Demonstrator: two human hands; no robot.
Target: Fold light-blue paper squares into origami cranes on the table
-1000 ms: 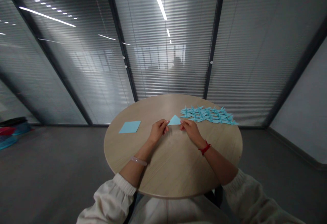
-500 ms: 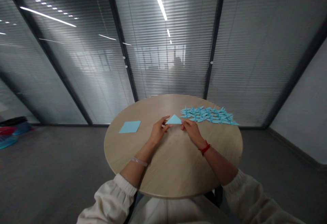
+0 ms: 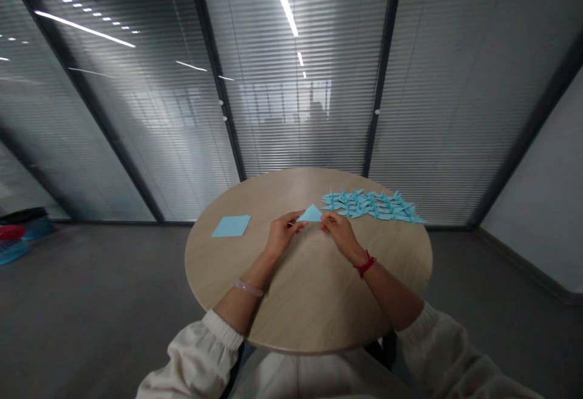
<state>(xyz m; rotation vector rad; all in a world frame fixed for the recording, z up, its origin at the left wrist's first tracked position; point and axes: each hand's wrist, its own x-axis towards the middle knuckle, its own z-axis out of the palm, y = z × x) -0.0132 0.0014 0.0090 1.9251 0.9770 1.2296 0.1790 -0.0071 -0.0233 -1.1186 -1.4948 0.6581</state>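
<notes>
A light blue paper folded into a triangle point(image 3: 311, 214) lies near the middle of the round wooden table point(image 3: 310, 302). My left hand point(image 3: 281, 235) pinches its left corner, fingers curled. At the triangle's right corner my right hand point(image 3: 337, 232) pinches it too; a red cord circles that wrist. Both hands rest low on the tabletop.
A flat square of light blue paper point(image 3: 231, 226) lies on the table's left side. Several folded blue paper cranes point(image 3: 370, 204) lie in rows at the back right. Glass walls with blinds stand behind the table. Coloured bags point(image 3: 18, 232) sit on the floor at far left.
The triangle stays in place between my hands. My left fingers opened a little half a second ago and have closed on the paper's left corner again.
</notes>
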